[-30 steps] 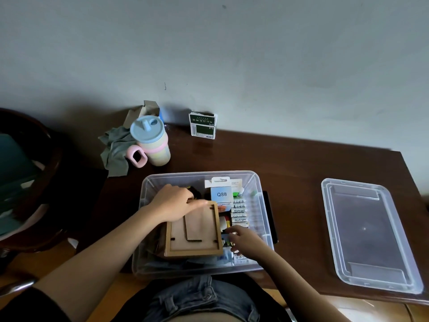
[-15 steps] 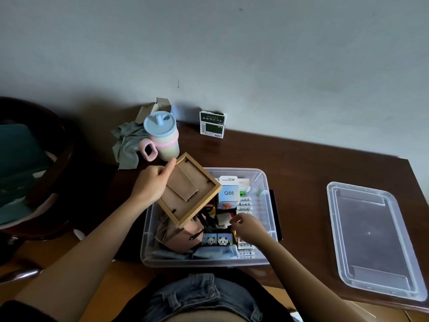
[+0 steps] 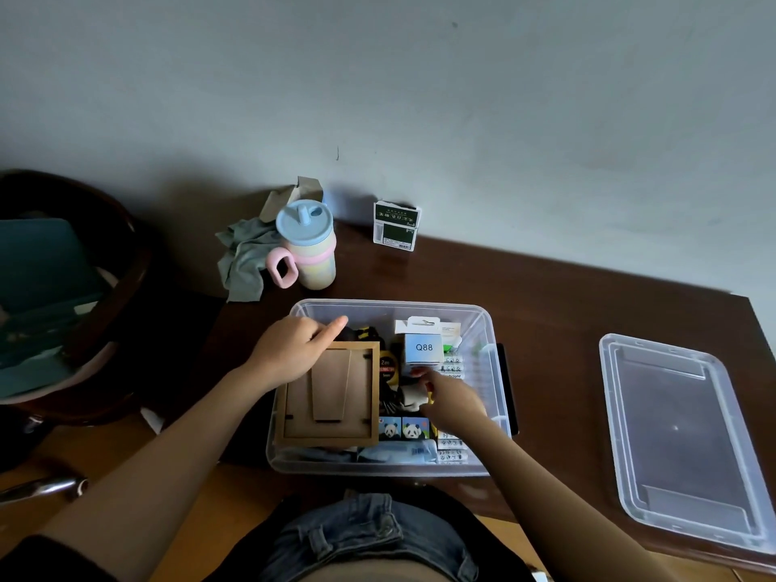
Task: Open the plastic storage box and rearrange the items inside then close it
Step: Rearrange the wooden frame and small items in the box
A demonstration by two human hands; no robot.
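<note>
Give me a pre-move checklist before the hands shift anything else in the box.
1. Lid off and out of the way: ok. The lid lies flat on the desk, right of the storage box.
2. Picture frame settled: ok. The frame lies face down in the box's left half.
3. Left hand's hold: ok. The left hand grips the frame's far left corner.
4. Right hand's hold: cannot tell. The right hand is curled among small items in the middle; what it pinches is hidden.
5. Nothing stands above the rim: cannot tell. The Q88 box stands upright; its height against the rim is unclear.
</note>
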